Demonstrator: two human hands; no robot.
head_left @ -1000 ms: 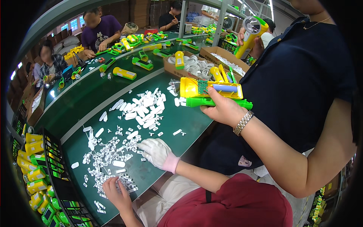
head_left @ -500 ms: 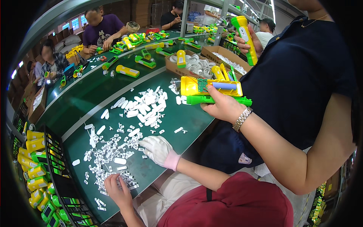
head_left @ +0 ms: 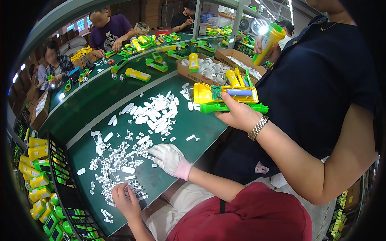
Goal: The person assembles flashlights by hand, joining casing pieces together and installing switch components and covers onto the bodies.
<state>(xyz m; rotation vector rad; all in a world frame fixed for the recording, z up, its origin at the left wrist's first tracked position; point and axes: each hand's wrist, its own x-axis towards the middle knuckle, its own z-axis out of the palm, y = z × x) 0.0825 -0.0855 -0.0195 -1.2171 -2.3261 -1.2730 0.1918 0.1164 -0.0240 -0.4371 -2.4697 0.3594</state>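
Small white plastic pieces (head_left: 120,160) lie scattered on the green bench (head_left: 201,128). My left hand (head_left: 126,201), bare, rests palm down on the near edge of the pieces. My right hand (head_left: 169,158), in a white glove with a pink cuff, lies flat with its fingertips touching the pieces in the middle. A bigger heap of white pieces (head_left: 155,112) sits farther back. Neither hand visibly grips anything.
A person in navy stands close at my right, one hand (head_left: 237,114) holding a yellow torch half with a blue cell (head_left: 225,94) and a green part, the other raising a lit yellow-green torch (head_left: 269,38). Cardboard boxes (head_left: 209,68), torches on the belt, seated workers beyond, a rack of torches (head_left: 40,176) on the left.
The person in navy tilted the raised torch so its lit lens shows. My two hands have stayed on the white pieces with only slight shifts.
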